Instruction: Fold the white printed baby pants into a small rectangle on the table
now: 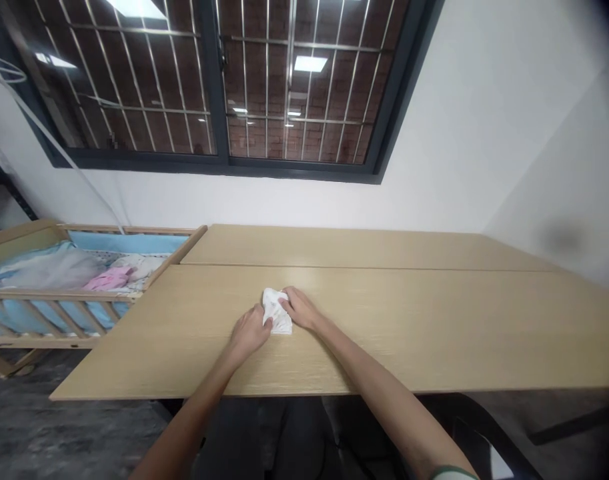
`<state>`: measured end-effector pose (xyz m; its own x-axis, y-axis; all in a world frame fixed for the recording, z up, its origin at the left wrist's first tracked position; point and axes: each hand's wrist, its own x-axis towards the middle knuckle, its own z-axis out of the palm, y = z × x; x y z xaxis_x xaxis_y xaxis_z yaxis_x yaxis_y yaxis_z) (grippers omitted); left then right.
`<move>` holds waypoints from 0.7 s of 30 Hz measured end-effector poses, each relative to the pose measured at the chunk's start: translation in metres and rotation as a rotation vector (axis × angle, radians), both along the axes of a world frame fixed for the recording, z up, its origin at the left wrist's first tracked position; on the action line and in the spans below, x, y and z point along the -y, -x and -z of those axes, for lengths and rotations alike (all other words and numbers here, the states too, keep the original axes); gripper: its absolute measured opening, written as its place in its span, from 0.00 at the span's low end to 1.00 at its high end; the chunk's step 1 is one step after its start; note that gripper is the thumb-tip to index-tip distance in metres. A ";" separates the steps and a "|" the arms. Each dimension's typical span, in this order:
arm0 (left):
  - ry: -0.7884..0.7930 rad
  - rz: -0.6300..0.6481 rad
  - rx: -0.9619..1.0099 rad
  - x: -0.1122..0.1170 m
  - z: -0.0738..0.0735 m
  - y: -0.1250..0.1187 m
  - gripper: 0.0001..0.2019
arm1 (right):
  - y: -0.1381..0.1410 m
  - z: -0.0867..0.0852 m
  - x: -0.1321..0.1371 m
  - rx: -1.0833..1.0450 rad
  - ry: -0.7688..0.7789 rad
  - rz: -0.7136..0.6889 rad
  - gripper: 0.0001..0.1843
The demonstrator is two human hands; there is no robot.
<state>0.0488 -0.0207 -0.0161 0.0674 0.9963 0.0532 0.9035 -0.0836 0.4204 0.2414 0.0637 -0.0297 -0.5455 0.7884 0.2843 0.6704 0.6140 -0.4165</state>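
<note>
A small white folded diaper (276, 312) with faint printed marks lies on the light wooden table (434, 327), left of its middle. My left hand (252, 329) grips its left lower edge, thumb on top. On the opposite side, my right hand (299, 308) has its upper right edge between thumb and fingers. Both hands are closed and rest close to the tabletop. The fingers under the diaper are partly hidden.
Left of the table stands a wooden crib (44, 343) with blue padding, a pink cloth (109, 278) and pale bedding inside. A barred window (224, 163) is in the white wall behind. Part of a black chair (459, 407) shows below the table's front edge.
</note>
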 end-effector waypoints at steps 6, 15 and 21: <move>-0.013 0.033 0.160 0.022 0.004 0.017 0.09 | 0.009 -0.006 0.032 0.014 0.032 0.048 0.17; -0.049 0.105 0.607 0.124 0.014 0.073 0.18 | 0.040 -0.017 0.141 -0.206 0.052 -0.148 0.14; -0.008 0.031 0.564 0.204 -0.012 0.111 0.20 | 0.077 -0.029 0.202 -0.153 0.091 -0.331 0.11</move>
